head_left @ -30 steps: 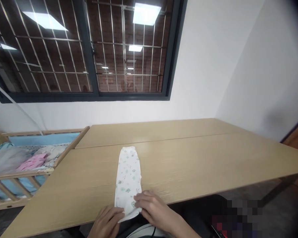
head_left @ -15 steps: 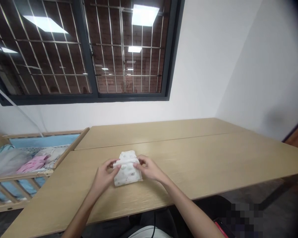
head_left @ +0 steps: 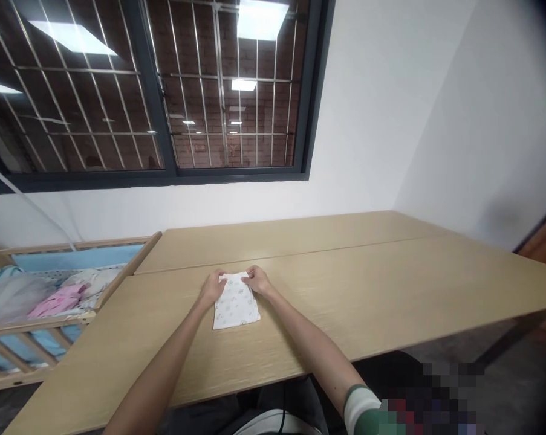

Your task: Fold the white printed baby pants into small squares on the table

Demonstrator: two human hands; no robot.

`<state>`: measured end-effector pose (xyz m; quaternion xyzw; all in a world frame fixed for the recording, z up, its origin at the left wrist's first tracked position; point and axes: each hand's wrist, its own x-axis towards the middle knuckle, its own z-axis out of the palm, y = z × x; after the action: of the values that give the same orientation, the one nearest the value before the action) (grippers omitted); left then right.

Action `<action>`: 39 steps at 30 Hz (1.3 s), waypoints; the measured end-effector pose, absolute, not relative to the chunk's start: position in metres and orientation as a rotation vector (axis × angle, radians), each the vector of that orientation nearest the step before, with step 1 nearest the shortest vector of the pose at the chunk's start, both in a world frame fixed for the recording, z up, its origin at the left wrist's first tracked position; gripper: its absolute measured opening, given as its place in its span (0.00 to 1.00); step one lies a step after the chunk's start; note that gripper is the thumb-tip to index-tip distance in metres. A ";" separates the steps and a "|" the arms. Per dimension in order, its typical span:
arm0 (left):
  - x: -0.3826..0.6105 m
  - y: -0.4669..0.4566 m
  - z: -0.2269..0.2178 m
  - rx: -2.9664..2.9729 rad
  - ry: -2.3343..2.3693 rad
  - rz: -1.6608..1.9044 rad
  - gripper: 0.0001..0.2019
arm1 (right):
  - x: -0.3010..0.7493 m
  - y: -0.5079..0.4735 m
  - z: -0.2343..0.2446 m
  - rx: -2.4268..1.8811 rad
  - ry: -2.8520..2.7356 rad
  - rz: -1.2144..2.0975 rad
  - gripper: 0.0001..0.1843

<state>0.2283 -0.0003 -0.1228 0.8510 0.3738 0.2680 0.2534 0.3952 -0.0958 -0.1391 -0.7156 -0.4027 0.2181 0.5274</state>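
Nursery-like room, with wooden crib [head_left: 37, 324] and barred window [head_left: 195, 90]

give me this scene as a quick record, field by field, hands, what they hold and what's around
held item: cloth, white with a small print, wider at its near edge
left hand: at the cloth's far left corner, thumb on top
right hand: at its far right corner, thumb on top
surface: wooden table, with a seam running across it
left side: wooden crib with blue lining, pink fabric inside
behind: window with metal bars, in a white wall
fabric type: cannot tell
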 end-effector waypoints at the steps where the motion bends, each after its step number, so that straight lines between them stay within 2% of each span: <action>1: 0.229 -0.001 -0.123 2.334 1.029 0.715 0.12 | 0.396 -0.096 -0.142 -1.724 -0.969 0.518 0.13; 6: 0.217 -0.031 -0.112 2.445 1.104 0.735 0.18 | 0.401 -0.101 -0.136 -1.754 -1.051 0.461 0.13; 11: 0.184 -0.122 -0.122 2.604 1.063 0.672 0.24 | 0.372 -0.137 -0.093 -1.589 -1.644 0.234 0.28; 14: 0.170 -0.171 -0.141 2.820 1.129 0.640 0.28 | 0.335 -0.166 -0.072 -1.412 -2.091 0.291 0.31; 19: 0.165 -0.192 -0.163 2.887 1.094 0.558 0.25 | 0.297 -0.190 -0.079 -1.171 -2.468 0.527 0.29; 25: 0.163 -0.191 -0.165 2.959 1.177 0.651 0.24 | 0.317 -0.175 -0.107 -1.404 -2.427 0.730 0.30; 34: 0.170 -0.193 -0.165 2.835 1.252 0.623 0.27 | 0.364 -0.109 -0.134 -1.578 -2.281 0.450 0.28; 39: 0.170 -0.191 -0.166 2.787 1.258 0.630 0.26 | 0.376 -0.092 -0.129 -1.601 -2.185 0.456 0.29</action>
<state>0.1703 -0.1905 -0.1660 0.8927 0.4029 0.2017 0.0100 0.3762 -0.0923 -0.1287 -0.5717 -0.7799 0.1626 0.1962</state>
